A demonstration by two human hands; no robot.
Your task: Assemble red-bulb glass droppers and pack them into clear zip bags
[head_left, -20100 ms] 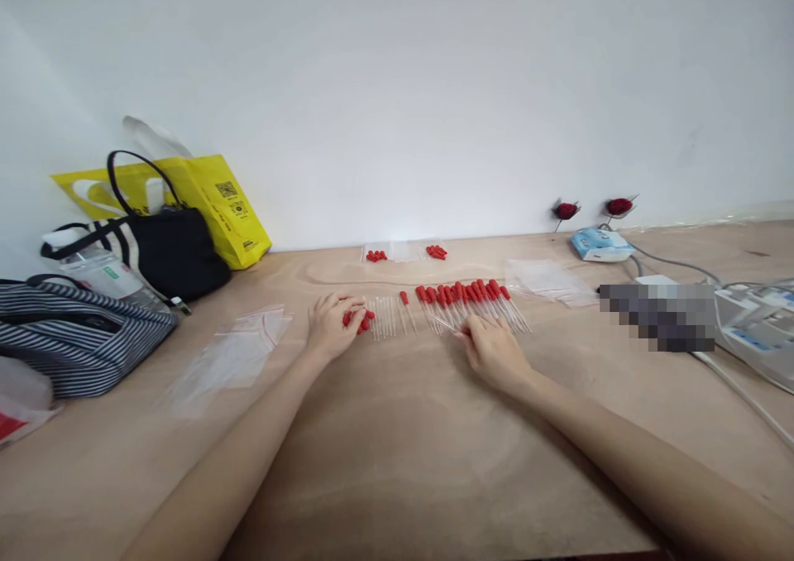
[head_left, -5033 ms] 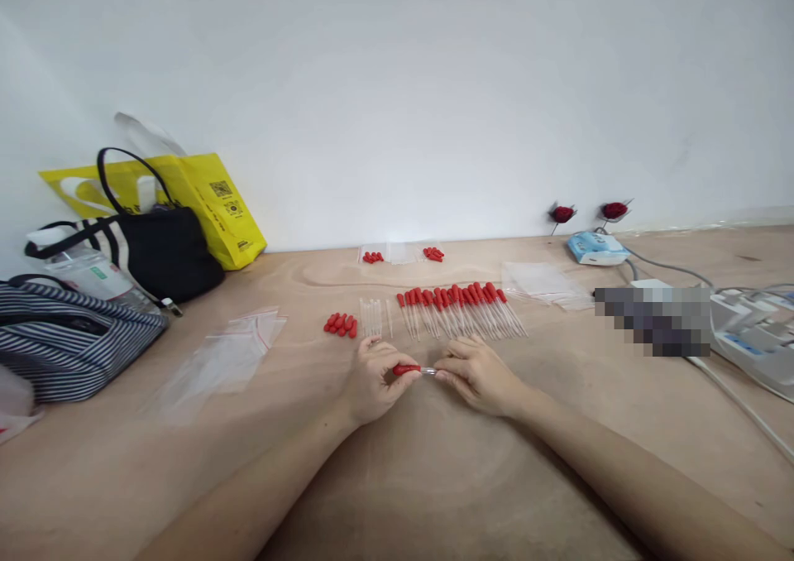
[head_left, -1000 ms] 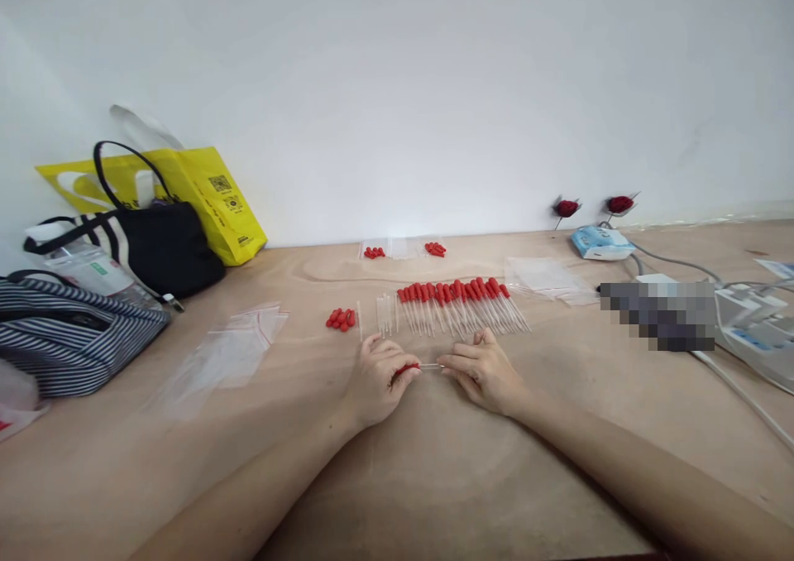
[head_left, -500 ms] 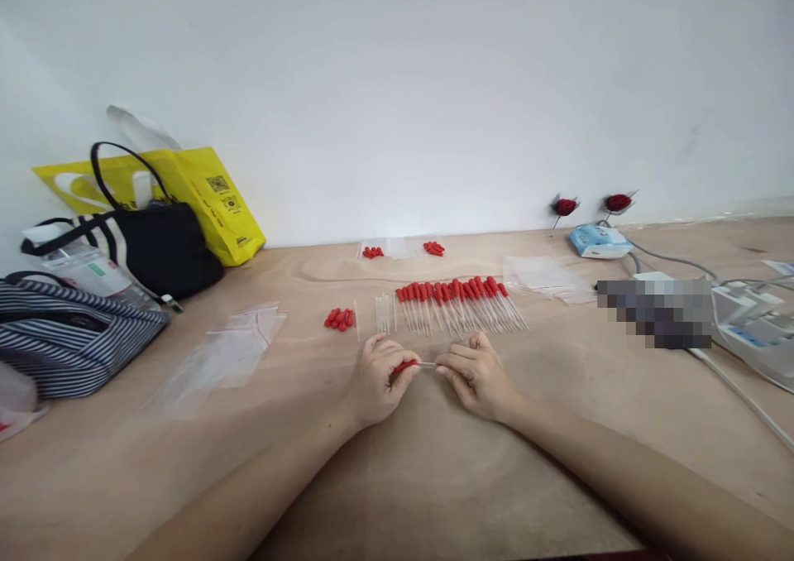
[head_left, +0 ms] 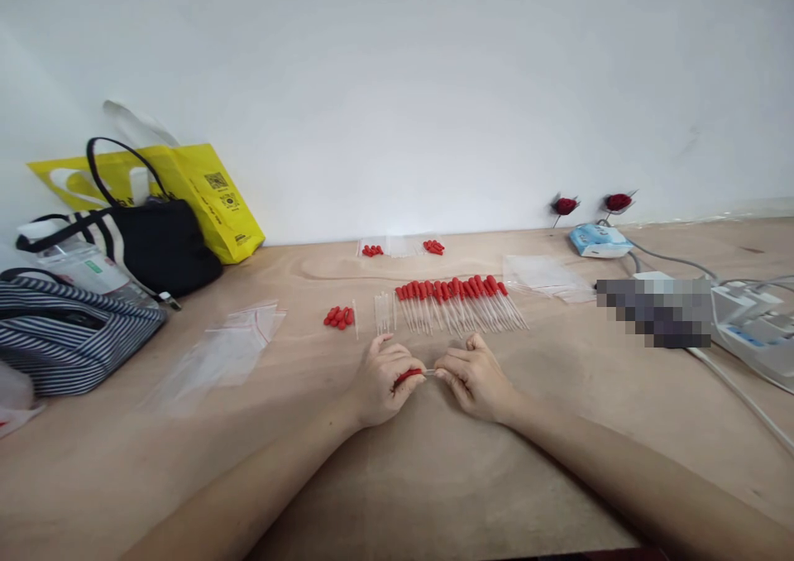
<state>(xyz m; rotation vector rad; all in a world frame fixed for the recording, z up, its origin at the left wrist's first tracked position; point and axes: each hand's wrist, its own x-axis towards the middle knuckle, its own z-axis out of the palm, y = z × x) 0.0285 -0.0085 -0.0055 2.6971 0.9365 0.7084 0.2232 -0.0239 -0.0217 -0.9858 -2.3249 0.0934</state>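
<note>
Between finger and thumb, my left hand [head_left: 385, 383] pinches a red rubber dropper bulb [head_left: 408, 375]. My right hand [head_left: 475, 379] grips a thin clear glass tube [head_left: 430, 371], whose left end meets the bulb; most of the tube is hidden by my fingers. Just beyond my hands lies a row of droppers [head_left: 456, 300] with red bulbs at the far end and clear tubes pointing toward me. Several bare tubes [head_left: 385, 313] lie left of that row. Further left sits a small pile of loose red bulbs [head_left: 338, 318] with a single tube beside it.
Clear zip bags lie at the left [head_left: 229, 346] and right [head_left: 546, 275]. Small red bulb groups rest on bags [head_left: 403, 246] by the wall. Black [head_left: 167, 246], striped [head_left: 87, 329] and yellow bags [head_left: 223, 205] stand left. A power strip [head_left: 753, 329] and tissue pack [head_left: 600, 241] are right.
My left hand has shifted slightly to the right along the tube, closer to my right hand. Less of the clear tube shows between my hands.
</note>
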